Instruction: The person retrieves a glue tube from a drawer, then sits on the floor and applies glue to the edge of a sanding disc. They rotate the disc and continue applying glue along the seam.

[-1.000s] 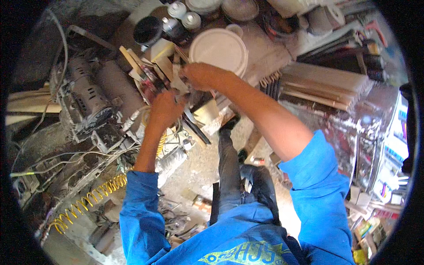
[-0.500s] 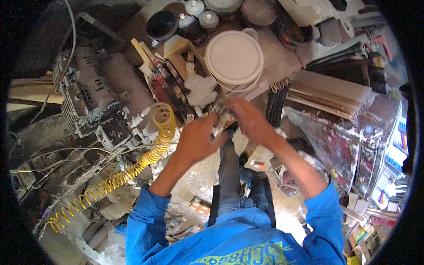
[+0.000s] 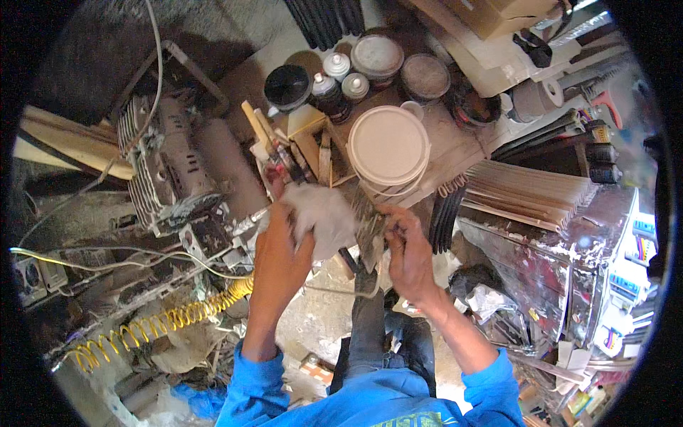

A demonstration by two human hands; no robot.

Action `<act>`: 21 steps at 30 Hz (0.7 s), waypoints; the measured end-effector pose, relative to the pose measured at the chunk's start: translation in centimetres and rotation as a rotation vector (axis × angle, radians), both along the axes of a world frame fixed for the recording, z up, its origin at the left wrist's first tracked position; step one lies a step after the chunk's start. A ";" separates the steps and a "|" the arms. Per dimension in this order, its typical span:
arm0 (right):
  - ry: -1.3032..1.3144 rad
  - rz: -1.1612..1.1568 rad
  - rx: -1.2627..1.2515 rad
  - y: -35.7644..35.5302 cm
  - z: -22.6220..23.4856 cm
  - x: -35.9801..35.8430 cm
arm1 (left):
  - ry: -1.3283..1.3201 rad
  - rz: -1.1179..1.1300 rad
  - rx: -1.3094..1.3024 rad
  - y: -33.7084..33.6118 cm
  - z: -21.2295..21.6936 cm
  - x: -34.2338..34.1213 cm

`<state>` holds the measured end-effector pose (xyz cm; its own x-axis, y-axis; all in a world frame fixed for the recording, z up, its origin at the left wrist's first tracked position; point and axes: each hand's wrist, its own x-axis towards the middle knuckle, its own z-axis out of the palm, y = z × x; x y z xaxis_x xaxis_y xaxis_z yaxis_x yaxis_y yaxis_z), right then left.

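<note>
A crumpled whitish rag, smeared by motion, is in my left hand, whose fingers are closed around its left side. To the right of the rag is a flat greyish piece, blurred, so its exact kind does not show. My right hand has its fingers curled and pinched at that piece's right edge. Both hands are just in front of a white lidded bucket with a wire handle. An open cardboard box with sticks and brushes stands just beyond the rag.
Behind the bucket stand spray cans and round tubs. A dusty motor or compressor is on the left, with a yellow coiled hose below it. Ribbed beige strips lie to the right, beside black corrugated tubes.
My left hand has taken hold of the rag, which lay by the box, and lifted it nearer. My right hand has come back toward me, with the greyish piece now showing. The view has shifted.
</note>
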<state>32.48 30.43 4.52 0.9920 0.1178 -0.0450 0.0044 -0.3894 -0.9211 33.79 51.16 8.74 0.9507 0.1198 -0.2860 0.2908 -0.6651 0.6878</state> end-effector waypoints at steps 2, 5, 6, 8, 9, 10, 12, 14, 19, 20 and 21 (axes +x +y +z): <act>-0.012 0.008 0.044 1.1 2.3 -0.7 | -0.081 0.000 -0.019 0.1 1.3 -1.7; -0.118 0.072 0.139 4.4 3.3 -0.1 | -0.497 -0.152 0.267 1.2 0.3 -0.6; -0.136 0.047 0.185 5.6 3.3 0.4 | -0.274 0.012 0.272 2.2 0.4 -0.3; -0.119 0.042 0.293 7.7 3.2 1.2 | -0.296 -0.039 0.193 5.3 0.8 0.6; -0.149 0.052 0.298 8.6 3.2 1.7 | -0.254 -0.094 0.267 6.5 1.1 0.5; -0.185 0.058 0.299 9.4 3.4 2.0 | -0.218 -0.128 0.309 7.4 1.6 -0.1; -0.269 0.065 0.214 10.1 4.2 2.3 | -0.165 -0.112 0.286 7.6 2.2 -2.5; -0.380 0.050 0.039 10.5 5.6 2.6 | -0.404 -0.317 0.331 7.2 2.8 -3.2; -0.562 0.182 -0.289 10.4 8.4 4.5 | -0.240 0.034 0.035 7.1 8.9 -1.9; -0.561 0.183 -0.289 10.3 8.8 5.0 | -0.281 -0.046 0.112 6.8 9.8 -1.4; -0.560 0.207 -0.308 10.0 9.1 5.5 | -0.268 -0.109 0.186 6.1 10.3 -1.1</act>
<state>37.96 40.38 13.63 0.8340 0.3718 0.4078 0.5517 -0.5738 -0.6052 32.65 57.28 19.07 0.9992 0.0404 -0.0075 0.0370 -0.8036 0.5940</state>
